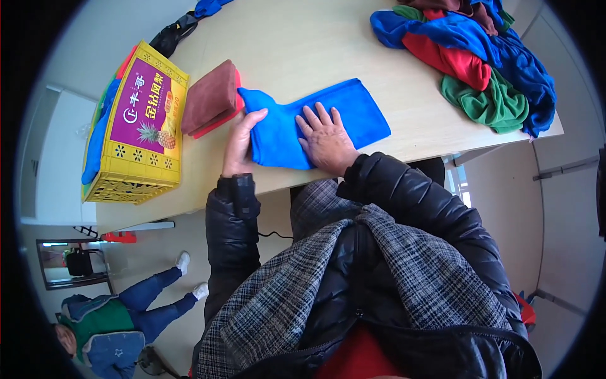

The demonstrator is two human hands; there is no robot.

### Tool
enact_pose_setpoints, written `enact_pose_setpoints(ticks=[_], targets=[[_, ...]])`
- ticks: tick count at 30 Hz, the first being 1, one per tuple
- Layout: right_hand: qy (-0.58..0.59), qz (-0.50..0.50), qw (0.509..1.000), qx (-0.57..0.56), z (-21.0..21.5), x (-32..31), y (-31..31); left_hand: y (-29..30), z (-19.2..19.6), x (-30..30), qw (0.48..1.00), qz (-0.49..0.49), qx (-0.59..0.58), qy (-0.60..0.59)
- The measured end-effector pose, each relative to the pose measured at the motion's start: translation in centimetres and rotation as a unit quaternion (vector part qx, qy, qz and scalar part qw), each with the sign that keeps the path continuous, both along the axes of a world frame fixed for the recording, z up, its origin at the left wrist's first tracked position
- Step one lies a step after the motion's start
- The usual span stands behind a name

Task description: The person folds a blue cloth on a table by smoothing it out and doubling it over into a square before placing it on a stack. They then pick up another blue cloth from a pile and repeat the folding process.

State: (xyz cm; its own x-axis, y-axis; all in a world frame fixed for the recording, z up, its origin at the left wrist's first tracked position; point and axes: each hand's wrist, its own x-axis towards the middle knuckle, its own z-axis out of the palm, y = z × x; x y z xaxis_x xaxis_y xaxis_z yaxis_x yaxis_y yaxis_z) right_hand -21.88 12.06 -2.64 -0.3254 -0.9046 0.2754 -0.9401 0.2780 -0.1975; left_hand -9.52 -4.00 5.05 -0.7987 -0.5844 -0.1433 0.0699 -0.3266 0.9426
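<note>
Pressing on the blue cloth [363, 120], which lies folded on the bench [303, 38] near its front edge, long side running about 9 to 3 o'clock. My right hand [327, 140] is flat on its middle, fingers spread, gripping nothing. My left hand [238, 144] pinches the 9 o'clock end, thumb on top; the other fingers are mostly hidden, so can't tell how deep the grip goes. That end is bunched up: pulling with uneven pressure could leave a crease or skew the layers. If my right palm slides, the top layer could drag off line. The 6 o'clock side sits close to the bench edge, so a tug toward me could slip it over.

The folded brown and red stack [208, 101] is right beside my left hand at 9 to 10 o'clock; a knuckle could knock it askew. Beyond it, the yellow crate [175, 71] limits elbow room. The loose cloth pile [470, 54] at 2 o'clock reaches the bench's front corner; a snag could start it sliding off.
</note>
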Motion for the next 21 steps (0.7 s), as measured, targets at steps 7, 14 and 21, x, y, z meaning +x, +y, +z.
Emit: enact_pose_setpoints(ticks=[7,14,21], targets=[[-0.025,0.088,0.996,-0.018,-0.2,0.1,5.7,3.1,1.8,-7.0,0.991,-0.069,-0.109,-0.037],[-0.004,0.153,0.988,-0.002,-0.4,-0.3,10.1,7.3,-1.2,-14.7,0.946,-0.114,-0.256,-0.162],[0.008,0.151,0.987,-0.047,-1.5,-0.1,10.9,9.5,-3.7,-16.8,0.865,-0.071,-0.429,-0.249]])
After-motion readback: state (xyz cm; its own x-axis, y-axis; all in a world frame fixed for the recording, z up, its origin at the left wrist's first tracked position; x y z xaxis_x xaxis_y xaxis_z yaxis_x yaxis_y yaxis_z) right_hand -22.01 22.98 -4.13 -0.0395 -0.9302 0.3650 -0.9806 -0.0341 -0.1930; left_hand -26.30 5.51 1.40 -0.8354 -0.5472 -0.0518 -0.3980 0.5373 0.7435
